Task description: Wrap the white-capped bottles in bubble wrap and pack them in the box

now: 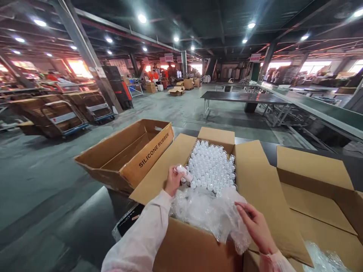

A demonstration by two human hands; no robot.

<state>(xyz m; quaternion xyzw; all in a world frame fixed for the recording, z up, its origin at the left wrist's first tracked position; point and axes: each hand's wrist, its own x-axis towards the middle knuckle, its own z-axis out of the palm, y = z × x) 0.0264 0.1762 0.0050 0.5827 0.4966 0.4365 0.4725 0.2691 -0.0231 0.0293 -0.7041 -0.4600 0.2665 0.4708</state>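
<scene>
An open cardboard box (217, 135) stands before me, packed with many small clear bottles with white tops (211, 164). My left hand (172, 181) pinches one white-and-clear bottle (184, 172) over the box's left side, tilted above the others. Crumpled clear plastic wrap (204, 207) covers the near part of the box. At the wrap's right edge is my right hand (252, 221), its thumb and forefinger closed on the plastic.
A carton marked SILICONE RUBBER (150, 155) stands open at left. Another open box (314, 166), with clear plastic inside, is at right. Beyond are a dark table (244, 97), a conveyor (317, 107) and loaded trolleys (64, 117).
</scene>
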